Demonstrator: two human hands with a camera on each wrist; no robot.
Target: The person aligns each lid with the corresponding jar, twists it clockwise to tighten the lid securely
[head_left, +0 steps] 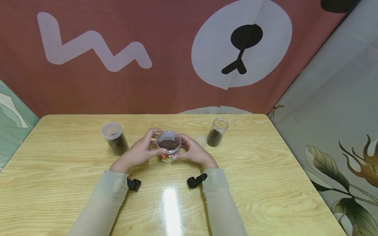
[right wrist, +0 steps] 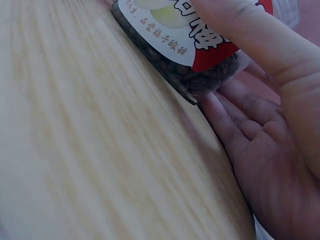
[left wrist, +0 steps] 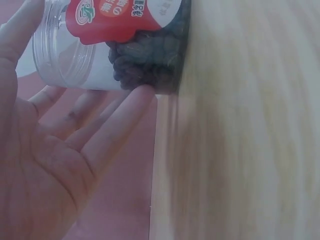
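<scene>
Red-labelled, one jar sits in two grips between two tall jars.

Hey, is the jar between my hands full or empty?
Neither: partly full. The left wrist view shows dark pieces in the lower part of the jar, with clear space above them towards the rim.

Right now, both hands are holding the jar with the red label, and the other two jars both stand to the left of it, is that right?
Not quite: the head view shows one other jar, the left jar, to its left, but the right jar to its right. The left hand and right hand do both hold the red-labelled jar.
</scene>
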